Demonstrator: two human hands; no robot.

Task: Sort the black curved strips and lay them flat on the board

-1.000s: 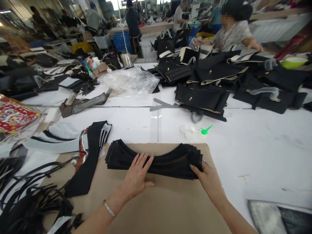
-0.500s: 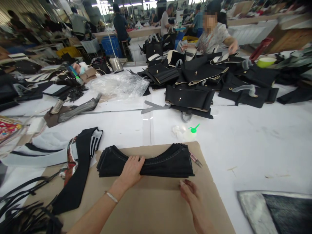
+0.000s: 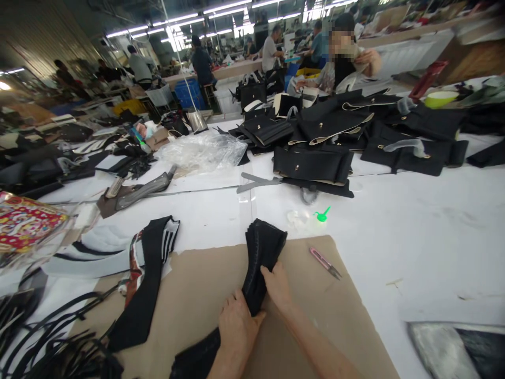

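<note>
A stack of curved black fabric or leather pieces (image 3: 256,263) with a stitched inner edge stands out over brown cardboard (image 3: 189,273), turned lengthwise away from me. My left hand (image 3: 239,321) wraps around its narrow middle. Against the right side of the stack, my right hand (image 3: 276,284) grips with the thumb on top; its other fingers are partly hidden. The near end of the stack runs out under my left wrist. Pink-handled thread snips (image 3: 325,262) lie on the cardboard to the right.
Left of the cardboard lie layered black and white curved pieces (image 3: 144,284) and a tangle of black straps (image 3: 67,347). Across the white table (image 3: 379,221) sit black bag parts (image 3: 311,166), clear plastic (image 3: 203,150) and a green-capped bottle (image 3: 322,215). Opposite me, a person (image 3: 343,58) handles pieces.
The black stack has turned from lying crosswise to pointing away from me. My right hand has come up from the cardboard and taken hold of it; my left hand still grips its middle.
</note>
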